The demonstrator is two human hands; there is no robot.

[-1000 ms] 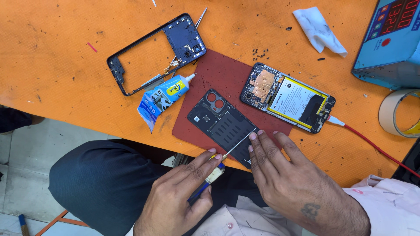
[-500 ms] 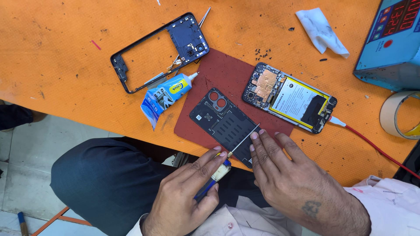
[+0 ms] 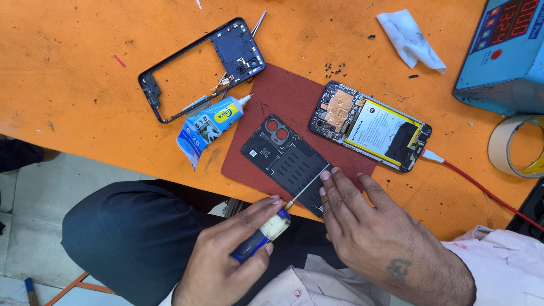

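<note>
phone repair workshop: opened phone (image 3: 369, 126), glue tube (image 3: 208, 122)

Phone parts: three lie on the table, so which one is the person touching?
The black back panel with two round camera holes, on the dark red mat. The right hand presses it; the left hand holds a screwdriver against it.

Matt black plastic cover (image 3: 290, 160) lies on rough maroon mat (image 3: 283, 107).

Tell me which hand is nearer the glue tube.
Left. The left hand, holding the screwdriver, sits below the glue tube; the right hand is farther, down to its right.
</note>
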